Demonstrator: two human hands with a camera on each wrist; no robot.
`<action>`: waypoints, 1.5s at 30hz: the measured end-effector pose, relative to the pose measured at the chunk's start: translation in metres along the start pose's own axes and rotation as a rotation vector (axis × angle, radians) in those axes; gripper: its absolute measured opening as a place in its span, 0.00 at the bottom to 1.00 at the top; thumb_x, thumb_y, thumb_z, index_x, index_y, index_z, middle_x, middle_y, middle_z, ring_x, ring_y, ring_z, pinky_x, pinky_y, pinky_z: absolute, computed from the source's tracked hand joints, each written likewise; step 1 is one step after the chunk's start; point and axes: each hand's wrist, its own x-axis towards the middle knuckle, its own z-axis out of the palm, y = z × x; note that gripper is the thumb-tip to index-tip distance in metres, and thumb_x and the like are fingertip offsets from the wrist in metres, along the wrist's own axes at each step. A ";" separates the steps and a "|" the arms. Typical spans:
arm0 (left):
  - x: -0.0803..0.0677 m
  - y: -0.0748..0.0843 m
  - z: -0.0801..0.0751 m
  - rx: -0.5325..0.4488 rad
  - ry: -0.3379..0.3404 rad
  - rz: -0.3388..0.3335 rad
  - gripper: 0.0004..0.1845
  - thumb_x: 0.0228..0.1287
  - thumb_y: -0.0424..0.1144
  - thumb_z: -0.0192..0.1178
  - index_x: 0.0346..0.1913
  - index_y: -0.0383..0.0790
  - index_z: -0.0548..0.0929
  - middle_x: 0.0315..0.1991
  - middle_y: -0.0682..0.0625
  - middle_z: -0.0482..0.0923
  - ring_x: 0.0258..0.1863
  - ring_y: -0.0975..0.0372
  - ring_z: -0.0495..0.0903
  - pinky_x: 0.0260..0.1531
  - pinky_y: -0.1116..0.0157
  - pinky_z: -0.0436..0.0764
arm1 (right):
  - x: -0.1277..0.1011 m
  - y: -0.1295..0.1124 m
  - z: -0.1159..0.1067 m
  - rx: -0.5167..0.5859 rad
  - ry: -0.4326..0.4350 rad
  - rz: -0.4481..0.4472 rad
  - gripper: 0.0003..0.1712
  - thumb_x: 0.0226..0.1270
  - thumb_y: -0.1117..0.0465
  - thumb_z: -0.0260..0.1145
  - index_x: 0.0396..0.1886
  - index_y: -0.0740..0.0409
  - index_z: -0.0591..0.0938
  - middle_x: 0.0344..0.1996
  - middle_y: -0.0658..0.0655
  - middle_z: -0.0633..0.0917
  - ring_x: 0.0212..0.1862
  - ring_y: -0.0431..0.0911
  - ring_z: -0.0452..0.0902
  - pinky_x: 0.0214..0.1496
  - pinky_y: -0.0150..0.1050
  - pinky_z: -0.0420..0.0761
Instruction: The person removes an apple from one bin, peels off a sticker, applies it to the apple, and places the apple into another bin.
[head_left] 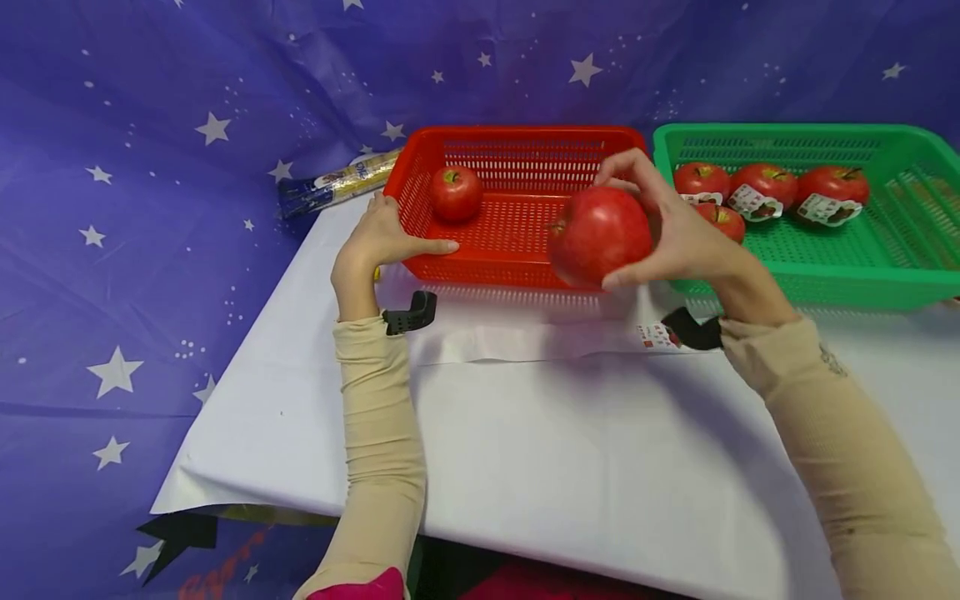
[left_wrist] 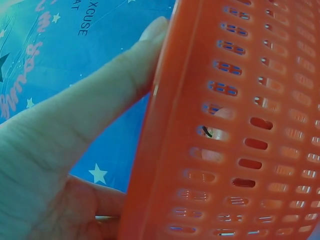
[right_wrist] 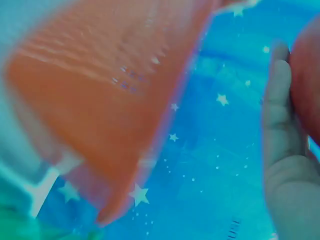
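Note:
My right hand point(head_left: 686, 237) holds a red apple point(head_left: 600, 236) by its side, thumb below and fingers over the top, above the front right part of the red basket point(head_left: 517, 273). In the right wrist view, part of that apple point(right_wrist: 307, 75) shows beside the hand point(right_wrist: 287, 150). My left hand point(head_left: 378, 242) grips the red basket at its front left corner, the thumb lying along the front rim. From the left wrist, the thumb point(left_wrist: 100, 95) meets the slotted basket wall point(left_wrist: 200, 150). One apple point(head_left: 456, 193) sits inside the red basket, toward its left end.
A green basket point(head_left: 825, 287) stands right of the red one, with several apples point(head_left: 765, 190) in it, some wearing white labels. A pack of dry noodles point(head_left: 337, 185) lies behind the left hand. White paper point(head_left: 562, 450) covers the table, and a starry blue cloth point(head_left: 187, 250) hangs behind.

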 end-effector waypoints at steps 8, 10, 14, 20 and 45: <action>0.000 -0.003 0.001 -0.007 0.000 0.008 0.69 0.44 0.69 0.67 0.76 0.32 0.40 0.78 0.40 0.37 0.77 0.49 0.43 0.72 0.47 0.53 | -0.088 0.031 0.027 -0.280 0.050 -0.052 0.46 0.24 0.76 0.83 0.50 0.66 0.70 0.56 0.55 0.73 0.61 0.45 0.66 0.51 0.29 0.79; 0.000 -0.003 0.000 -0.012 0.009 0.017 0.68 0.44 0.68 0.67 0.75 0.31 0.41 0.77 0.39 0.41 0.76 0.49 0.47 0.71 0.47 0.55 | -0.099 0.040 0.030 -0.306 0.105 0.023 0.43 0.25 0.75 0.83 0.44 0.65 0.67 0.54 0.53 0.73 0.59 0.42 0.68 0.49 0.28 0.79; -0.001 -0.003 -0.001 -0.013 0.016 0.021 0.67 0.44 0.67 0.68 0.75 0.30 0.43 0.76 0.38 0.46 0.73 0.48 0.54 0.69 0.46 0.59 | -0.109 0.055 0.030 -0.456 0.128 0.131 0.39 0.27 0.67 0.85 0.33 0.61 0.64 0.51 0.48 0.73 0.55 0.39 0.68 0.45 0.29 0.78; -0.001 -0.001 0.000 -0.012 0.003 0.016 0.68 0.44 0.67 0.67 0.75 0.31 0.41 0.77 0.38 0.43 0.74 0.48 0.51 0.70 0.46 0.58 | -0.115 0.061 0.031 -0.638 -0.025 0.158 0.35 0.35 0.51 0.84 0.27 0.51 0.64 0.51 0.46 0.73 0.50 0.41 0.70 0.43 0.37 0.79; -0.018 0.028 0.004 0.072 0.026 -0.086 0.31 0.52 0.63 0.64 0.28 0.39 0.64 0.32 0.46 0.59 0.38 0.53 0.65 0.33 0.60 0.67 | -0.156 0.088 -0.048 -0.888 0.096 0.415 0.34 0.58 0.62 0.69 0.64 0.65 0.70 0.41 0.67 0.73 0.43 0.58 0.64 0.42 0.52 0.64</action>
